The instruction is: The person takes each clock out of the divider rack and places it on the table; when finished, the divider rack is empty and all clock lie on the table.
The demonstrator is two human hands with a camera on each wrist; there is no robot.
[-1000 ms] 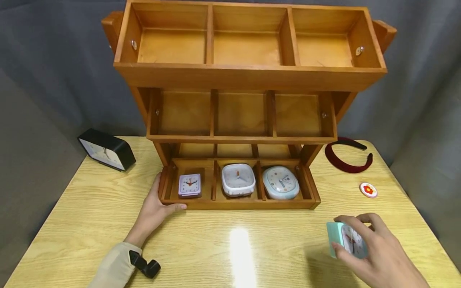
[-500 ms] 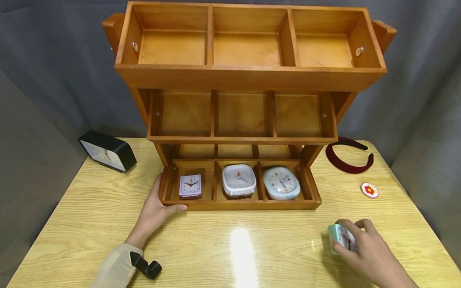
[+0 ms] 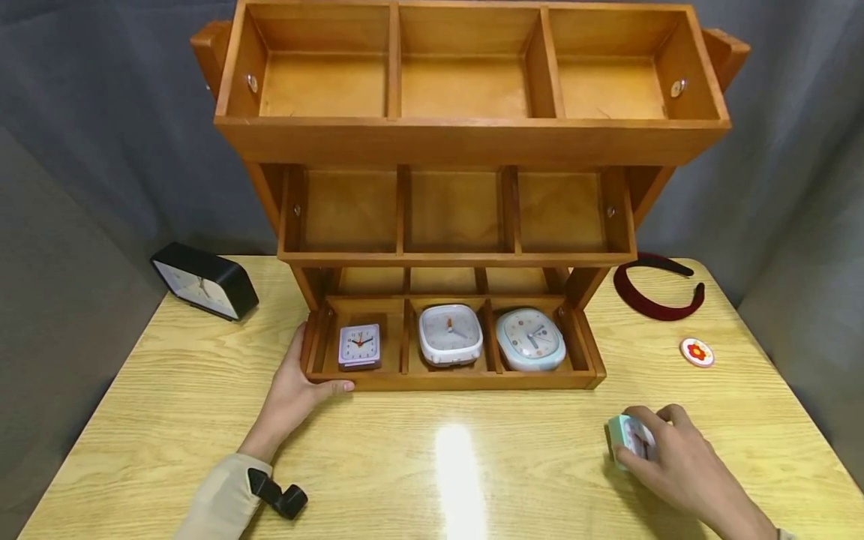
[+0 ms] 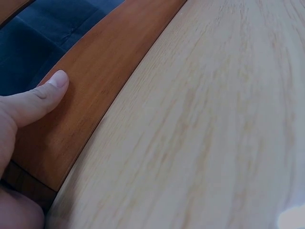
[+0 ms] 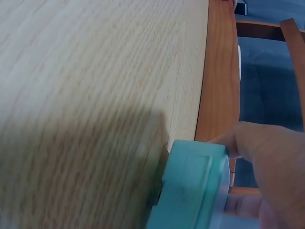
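Note:
My left hand (image 3: 290, 394) grips the front left corner of a tiered wooden organizer (image 3: 466, 382), thumb (image 4: 45, 98) on the front board and the other fingers at its side. With thumb and fingers my right hand (image 3: 685, 461) holds a small mint-green alarm clock (image 5: 190, 181) low over the table at the right, its face turned toward the palm and partly hidden. Three clocks lie in the organizer's bottom tier: a small lilac square one (image 3: 360, 346) at left, a white rounded one (image 3: 451, 335) in the middle, and a pale blue one (image 3: 532, 341) at right.
Two upper tiers (image 3: 432, 139) of the organizer overhang the bottom one. A black clock (image 3: 205, 281) sits on the table at the left. On the right lie a dark red headband (image 3: 658, 304) and a round flower badge (image 3: 697, 352). Dark curtains close off the back and sides.
My right hand has lowered the mint alarm clock toward the table and shifted a little left. The left hand keeps its grip on the organizer's corner.

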